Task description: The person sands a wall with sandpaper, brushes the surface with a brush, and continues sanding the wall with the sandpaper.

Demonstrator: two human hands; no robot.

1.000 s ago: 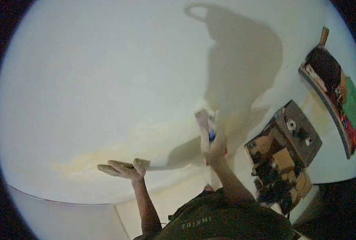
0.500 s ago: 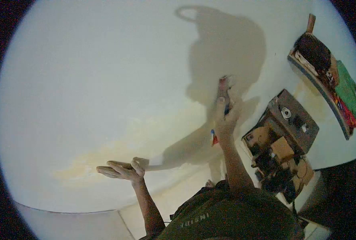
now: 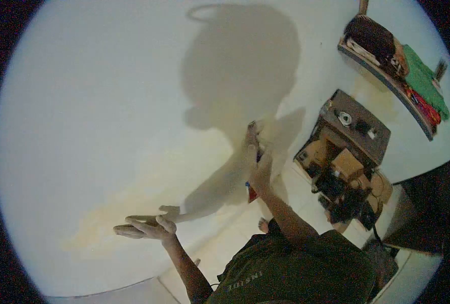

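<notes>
Our right hand (image 3: 258, 164) has dropped down the wall (image 3: 108, 101), fingers clamped on what may be a brush (image 3: 252, 152); left hand (image 3: 144, 228) flat, fingers together, beside broad bare wall.

A pale, off-white wall (image 3: 108, 101) fills most of the view, marked by a yellowish stain (image 3: 134, 197) low down. A large shadow (image 3: 240, 76) falls across it — light comes from behind. At the right, an open cabinet (image 3: 346, 152) holds boxes; a wall shelf (image 3: 392, 66) carries cloth and clutter. Light floor tiles (image 3: 225, 238) lie below.
</notes>
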